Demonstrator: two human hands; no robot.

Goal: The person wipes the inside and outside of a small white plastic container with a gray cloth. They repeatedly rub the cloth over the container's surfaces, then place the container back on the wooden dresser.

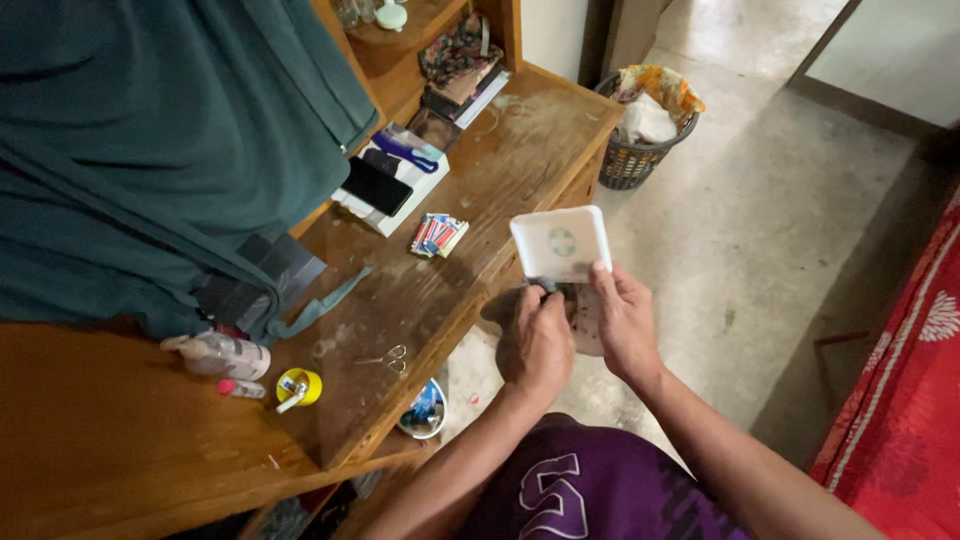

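Note:
A small white plastic box with an open lid (561,243) is held in front of me over the floor. My right hand (626,322) grips its lower part from the right side. My left hand (541,342) is curled at the box's left edge, fingertips pinched at a small dark item inside; what it is cannot be made out. The lid stands upright and shows a green round mark.
A wooden desk (480,190) stands to the left with a black phone (375,186), a small card pack (438,235), small scissors (392,358), a yellow tape roll (299,387) and a bottle (222,354). Dark green cloth (150,150) hangs over it. A woven waste basket (640,140) stands on the floor. A red bed (900,400) lies at right.

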